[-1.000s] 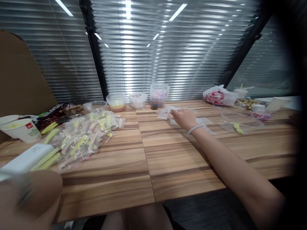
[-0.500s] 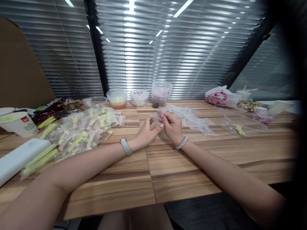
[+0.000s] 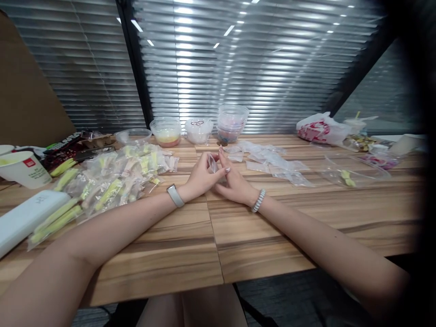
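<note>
"One small clear bag near the middle of our table: how do we hold it?"

"Our left hand has it between fingers and thumb, its mouth gaping. Our right hand closes in beside it; whether that one grips, we can't tell."

"And our containers?"

"Our clear bowl holds something yellow and red; the tub beside it, whitish stuff with red marks up top; the stacked tubs, something pinkish and blue. Our shallow clear dish at right has a yellow piece in it, and the packets at left hold yellow and pinkish strips."

"What's changed?"

"A second ago our right hand was over the flat clear bags. Half a second ago our fingertips met at the bag; now it stands open between our hands"
</note>
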{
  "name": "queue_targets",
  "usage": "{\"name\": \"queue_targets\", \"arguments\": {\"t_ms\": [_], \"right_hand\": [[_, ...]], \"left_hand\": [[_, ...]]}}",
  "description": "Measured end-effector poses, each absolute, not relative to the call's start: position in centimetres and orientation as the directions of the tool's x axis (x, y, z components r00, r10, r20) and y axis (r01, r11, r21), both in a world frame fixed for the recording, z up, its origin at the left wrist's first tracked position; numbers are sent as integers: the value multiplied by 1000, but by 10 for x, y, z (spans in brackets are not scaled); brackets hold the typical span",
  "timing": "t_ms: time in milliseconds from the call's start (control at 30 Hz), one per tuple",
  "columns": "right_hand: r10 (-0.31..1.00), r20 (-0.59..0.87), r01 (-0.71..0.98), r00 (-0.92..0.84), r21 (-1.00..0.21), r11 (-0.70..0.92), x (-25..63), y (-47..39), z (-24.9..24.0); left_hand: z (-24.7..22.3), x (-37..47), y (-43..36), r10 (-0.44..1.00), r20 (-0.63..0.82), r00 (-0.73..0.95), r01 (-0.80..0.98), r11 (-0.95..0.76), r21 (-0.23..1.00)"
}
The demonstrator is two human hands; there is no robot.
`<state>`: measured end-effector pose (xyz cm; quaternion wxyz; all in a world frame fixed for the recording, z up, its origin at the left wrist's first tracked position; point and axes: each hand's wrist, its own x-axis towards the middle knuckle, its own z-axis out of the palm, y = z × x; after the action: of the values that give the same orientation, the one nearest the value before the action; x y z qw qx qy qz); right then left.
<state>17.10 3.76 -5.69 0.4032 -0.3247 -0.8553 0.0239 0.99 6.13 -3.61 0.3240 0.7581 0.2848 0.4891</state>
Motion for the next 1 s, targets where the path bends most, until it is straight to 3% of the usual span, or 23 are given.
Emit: {"name": "queue_targets", "arguments": {"t_ms": [167, 500, 667, 1000], "right_hand": [[537, 658, 529, -528, -240, 814, 183, 39, -50], [476, 688, 526, -547, -160, 835, 202, 42, -36], [498, 626, 532, -600, -152, 833, 203, 45, -39], [550, 531, 591, -645, -110, 799, 216, 56, -43]], "left_hand": [[-36, 0, 72, 762, 547, 346, 289, -641, 711], [-43, -2, 71, 718, 540, 439, 424, -696, 580], [-42, -1, 71, 681, 581, 446, 417, -732, 539], [-46, 0, 69, 684, 532, 499, 341, -719, 605]]}}
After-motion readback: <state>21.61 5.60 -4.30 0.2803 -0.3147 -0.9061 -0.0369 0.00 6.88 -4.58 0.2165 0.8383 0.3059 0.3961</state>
